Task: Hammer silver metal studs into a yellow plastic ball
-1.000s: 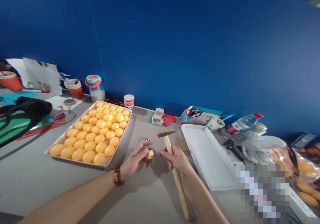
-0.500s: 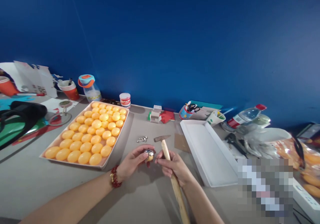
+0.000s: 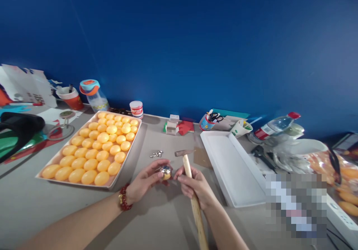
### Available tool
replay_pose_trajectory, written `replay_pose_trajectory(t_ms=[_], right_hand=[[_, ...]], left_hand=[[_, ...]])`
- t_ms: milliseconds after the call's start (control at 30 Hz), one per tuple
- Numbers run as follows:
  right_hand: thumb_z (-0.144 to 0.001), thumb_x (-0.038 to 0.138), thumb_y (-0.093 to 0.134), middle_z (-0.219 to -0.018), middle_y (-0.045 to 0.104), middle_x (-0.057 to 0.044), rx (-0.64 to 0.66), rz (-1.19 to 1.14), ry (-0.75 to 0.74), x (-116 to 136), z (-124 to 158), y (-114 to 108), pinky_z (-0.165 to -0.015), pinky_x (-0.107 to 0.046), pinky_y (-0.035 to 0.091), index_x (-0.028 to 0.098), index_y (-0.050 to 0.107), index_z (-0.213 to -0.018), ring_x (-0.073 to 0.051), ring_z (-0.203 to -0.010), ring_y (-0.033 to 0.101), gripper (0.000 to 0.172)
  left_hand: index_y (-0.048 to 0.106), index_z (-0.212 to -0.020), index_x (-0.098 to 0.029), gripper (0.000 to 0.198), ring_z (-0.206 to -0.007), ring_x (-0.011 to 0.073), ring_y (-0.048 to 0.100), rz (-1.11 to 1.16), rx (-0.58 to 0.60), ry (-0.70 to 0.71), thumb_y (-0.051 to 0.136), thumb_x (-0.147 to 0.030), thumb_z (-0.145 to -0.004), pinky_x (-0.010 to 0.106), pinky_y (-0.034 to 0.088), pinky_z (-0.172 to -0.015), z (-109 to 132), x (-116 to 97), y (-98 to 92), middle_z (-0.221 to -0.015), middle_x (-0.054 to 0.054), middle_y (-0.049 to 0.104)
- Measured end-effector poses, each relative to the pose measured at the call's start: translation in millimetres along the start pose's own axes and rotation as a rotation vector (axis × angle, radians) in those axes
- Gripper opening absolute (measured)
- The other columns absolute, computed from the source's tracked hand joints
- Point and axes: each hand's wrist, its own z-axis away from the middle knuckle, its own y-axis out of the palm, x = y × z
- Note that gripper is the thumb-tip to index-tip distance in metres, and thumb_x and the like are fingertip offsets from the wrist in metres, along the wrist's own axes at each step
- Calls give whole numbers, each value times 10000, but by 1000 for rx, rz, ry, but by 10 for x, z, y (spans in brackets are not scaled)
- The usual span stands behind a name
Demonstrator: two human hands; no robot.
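Between the thumb and fingers of my left hand (image 3: 148, 180) is a small ball (image 3: 166, 172), shiny silver on top and yellow-orange below. My right hand (image 3: 198, 187) is closed around the wooden handle of a hammer (image 3: 197, 212), its metal head up and pointing away from me. The right thumb and index finger are pinched together close to the ball; whether something tiny sits between them I cannot make out. Just beyond the left hand lies a little heap of shiny metal pieces (image 3: 156, 154) on the grey table (image 3: 156, 224).
At left stands a shallow box (image 3: 112, 184) full of orange balls (image 3: 91, 154). To the right is a white tray (image 3: 237, 171), with a pen cup (image 3: 207, 123) behind it. A bottle (image 3: 275, 126), plastic bags and a power strip (image 3: 342, 214) crowd the far right. A blue wall (image 3: 179, 48) closes the back.
The view has turned slightly, so the table items sit a little further left. My hands keep the same hold on the ball and hammer, almost in the same place.
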Motion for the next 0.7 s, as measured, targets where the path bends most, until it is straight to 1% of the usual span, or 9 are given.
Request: replay_pose_trajectory(t_ms=[67,133,200,233,300,433,500,567,700], right_hand=[[-679,235,816,-601,637,12,-1,15,-2,0,17,17,-322,-134,272,139,631,-775,13,-312,326,230],[-683,258,820,-467,528,68,-11,44,-1,-14,29,26,-320,-137,272,140,634,-773,-1,-303,315,238],[-676,278,829,-416,452,97,-26,84,-4,-33,35,29,-320,-143,282,137,640,-767,-11,-298,326,253],[-671,286,832,-420,456,95,-33,105,-5,-40,36,30,-320,-145,286,133,643,-762,-14,-298,337,260],[-665,300,833,-478,538,62,-44,144,3,-50,36,30,-320,-150,292,126,647,-761,-11,-299,359,273],[-708,360,793,-680,695,-37,-46,167,6,-62,31,26,-319,-153,298,123,647,-821,-2,-307,379,301],[-735,391,770,-684,699,-41,-63,162,-21,-74,23,20,-317,-149,300,124,640,-826,-2,-311,372,311],[-736,408,768,-626,670,-15,-91,152,-41,-90,15,14,-311,-146,300,128,628,-806,-4,-311,359,321],[-733,422,771,-528,598,33,-99,145,-40,-115,7,13,-301,-141,293,134,617,-784,-10,-304,348,330]], left_hand=[[607,-1206,-221,328,-997,228,602,7,8,-12,620,-278,-883,377,518,-822,-5,-14,12,-1134,90,614],[624,-1162,-210,299,-958,211,612,-1,5,-11,637,-279,-871,359,524,-799,-9,-23,22,-1082,84,633],[635,-1132,-209,287,-919,193,621,-17,-5,-8,659,-276,-855,339,527,-780,-12,-26,27,-1074,75,636],[638,-1126,-212,286,-908,188,625,-25,-12,-8,667,-274,-848,334,528,-778,-14,-24,27,-1090,73,633],[637,-1128,-218,292,-892,184,637,-40,-15,-9,671,-275,-844,332,525,-782,-15,-19,24,-1104,70,632],[626,-1156,-231,301,-884,190,643,-80,4,8,649,-276,-859,331,523,-783,-12,-16,14,-1050,67,645],[642,-1137,-234,275,-887,183,629,-139,0,49,636,-274,-865,323,525,-775,-8,-19,11,-1103,70,609],[652,-1130,-242,260,-888,171,614,-218,10,87,620,-269,-873,313,527,-766,-3,-21,11,-1177,74,554],[611,-1223,-254,327,-983,208,592,-408,128,215,565,-235,-900,337,519,-809,12,-31,30,-1176,98,539]])
